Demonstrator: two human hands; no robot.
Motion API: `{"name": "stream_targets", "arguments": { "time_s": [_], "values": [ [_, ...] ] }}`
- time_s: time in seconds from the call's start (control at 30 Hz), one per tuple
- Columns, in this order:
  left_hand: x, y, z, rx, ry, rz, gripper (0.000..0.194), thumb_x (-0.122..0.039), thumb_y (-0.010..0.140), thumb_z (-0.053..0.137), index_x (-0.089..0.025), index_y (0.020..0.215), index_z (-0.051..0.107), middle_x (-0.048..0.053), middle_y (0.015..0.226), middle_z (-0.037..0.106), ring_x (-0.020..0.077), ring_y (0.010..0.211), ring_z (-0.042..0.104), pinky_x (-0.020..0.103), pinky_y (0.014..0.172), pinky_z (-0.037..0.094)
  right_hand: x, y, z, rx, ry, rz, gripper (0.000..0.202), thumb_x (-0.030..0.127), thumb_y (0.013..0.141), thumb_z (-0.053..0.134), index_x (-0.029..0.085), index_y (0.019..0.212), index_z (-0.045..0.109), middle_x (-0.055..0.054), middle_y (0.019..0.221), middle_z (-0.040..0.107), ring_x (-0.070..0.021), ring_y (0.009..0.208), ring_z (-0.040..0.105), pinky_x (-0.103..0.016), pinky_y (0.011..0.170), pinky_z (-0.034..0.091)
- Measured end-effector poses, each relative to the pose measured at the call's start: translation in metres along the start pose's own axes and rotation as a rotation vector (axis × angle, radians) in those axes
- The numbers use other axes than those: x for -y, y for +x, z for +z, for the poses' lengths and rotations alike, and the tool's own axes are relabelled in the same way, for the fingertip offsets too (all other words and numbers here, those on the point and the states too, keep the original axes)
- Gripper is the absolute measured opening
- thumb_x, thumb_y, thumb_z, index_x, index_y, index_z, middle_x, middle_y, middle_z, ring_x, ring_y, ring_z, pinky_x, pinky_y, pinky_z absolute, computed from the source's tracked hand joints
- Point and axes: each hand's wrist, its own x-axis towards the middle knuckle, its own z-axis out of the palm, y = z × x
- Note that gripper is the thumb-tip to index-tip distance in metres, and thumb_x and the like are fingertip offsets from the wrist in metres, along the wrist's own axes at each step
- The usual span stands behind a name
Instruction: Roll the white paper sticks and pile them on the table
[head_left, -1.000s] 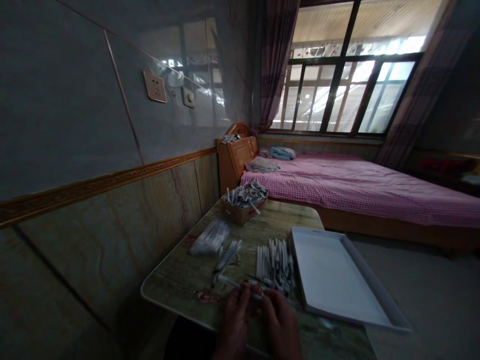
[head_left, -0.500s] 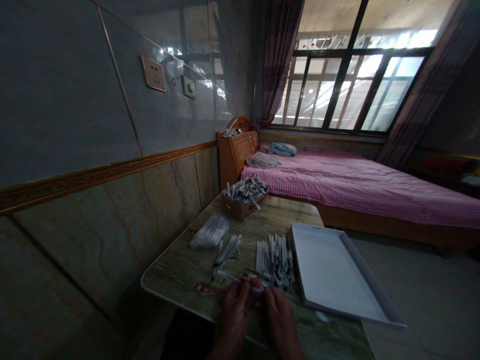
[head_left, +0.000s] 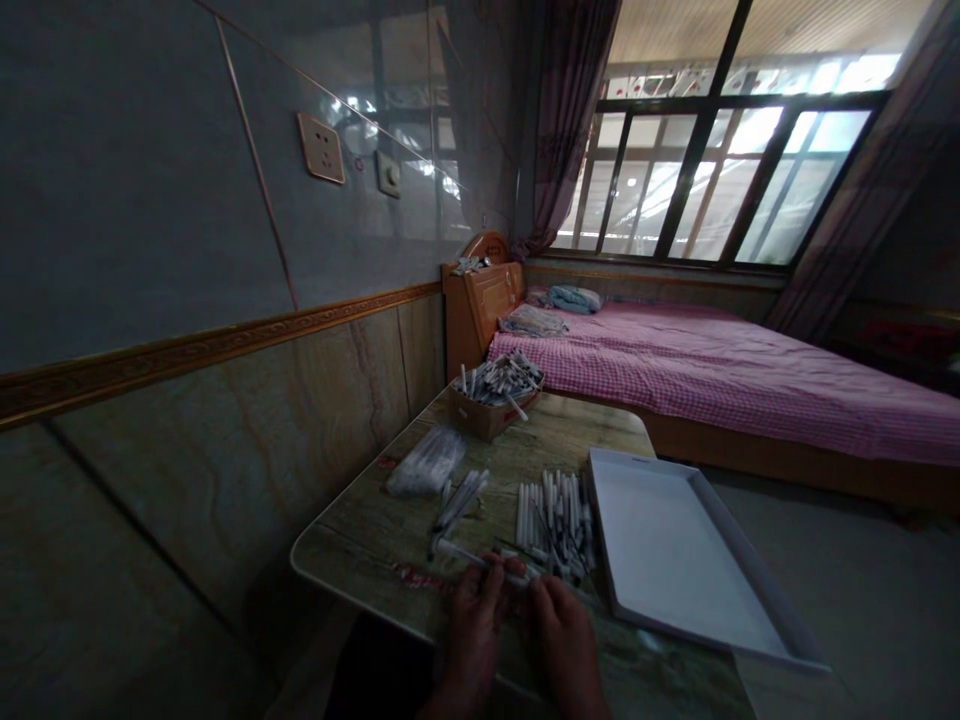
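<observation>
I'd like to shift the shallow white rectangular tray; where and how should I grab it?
Probably pinch the tray at its raised right wall, coming from the right: it juts past the edge of the green table, so fingers could go underneath, thumb over the rim.

Both hands, the left (head_left: 474, 612) and the right (head_left: 562, 622), were bare at the near side of the surface (head_left: 345, 550), and the skin stayed uncovered past the wrists and along the lower forearms. Just below the surface's near edge, towards its left, showed a piece of dark clothing (head_left: 382, 670), close to black and apparently plain, with a rounded upper outline. It looked to cover a leg, though the dim light hid its weave, seams and exact cut. Fingernails were too blurred to make out.
</observation>
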Motion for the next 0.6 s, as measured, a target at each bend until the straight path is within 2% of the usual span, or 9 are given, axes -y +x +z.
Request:
{"name": "stream_targets", "arguments": {
  "time_s": [0.2,0.33,0.4,0.47,0.6],
  "values": [
    [-0.0033,-0.0034,0.0059,-0.016,-0.015,0.001,0.046,-0.045,0.051,0.093,-0.017,0.077,0.068,0.006,0.076,0.076,0.0250,0.079,0.074,0.034,0.074,0.058,0.0051,-0.0011,-0.0013,0.026,0.136,0.025,0.041,0.060,0.078,0.057,0.020,0.077,0.067,-0.004,0.073,0.071,-0.0215,0.071,0.067,-0.027,0.066,0.052],
    [-0.0030,-0.0019,0.0046,-0.020,-0.008,0.008,0.044,-0.044,0.051,0.093,-0.017,0.077,0.068,0.005,0.076,0.076,0.0247,0.079,0.074,0.033,0.074,0.058,0.0010,0.0017,0.0001,0.029,0.087,0.080,0.053,0.070,0.081,0.046,0.022,0.065,0.062,-0.003,0.062,0.066,-0.0200,0.061,0.062,-0.027,0.055,0.048],
    [-0.0026,-0.0011,0.0036,-0.026,-0.006,0.003,0.046,-0.044,0.050,0.093,-0.017,0.078,0.068,0.005,0.076,0.077,0.0248,0.078,0.075,0.033,0.072,0.058,0.0000,0.0028,0.0008,0.018,0.035,0.067,0.056,0.073,0.078,0.047,0.022,0.057,0.058,-0.002,0.057,0.063,-0.0195,0.056,0.059,-0.027,0.052,0.046],
    [-0.0026,-0.0011,0.0040,-0.033,-0.002,-0.007,0.048,-0.045,0.049,0.093,-0.017,0.077,0.068,0.006,0.075,0.077,0.0257,0.078,0.075,0.034,0.071,0.058,0.0020,0.0025,0.0006,0.006,0.018,0.046,0.054,0.070,0.078,0.051,0.022,0.056,0.058,-0.002,0.054,0.062,-0.0187,0.054,0.058,-0.026,0.051,0.044],
    [-0.0030,-0.0015,0.0066,-0.080,-0.020,-0.019,0.051,-0.046,0.046,0.094,-0.017,0.077,0.066,0.005,0.073,0.076,0.0264,0.076,0.075,0.035,0.070,0.059,0.0081,-0.0008,-0.0018,0.020,0.058,0.010,0.044,0.060,0.081,0.053,0.021,0.066,0.065,-0.002,0.057,0.066,-0.0190,0.054,0.061,-0.026,0.052,0.046]
  ]
}}
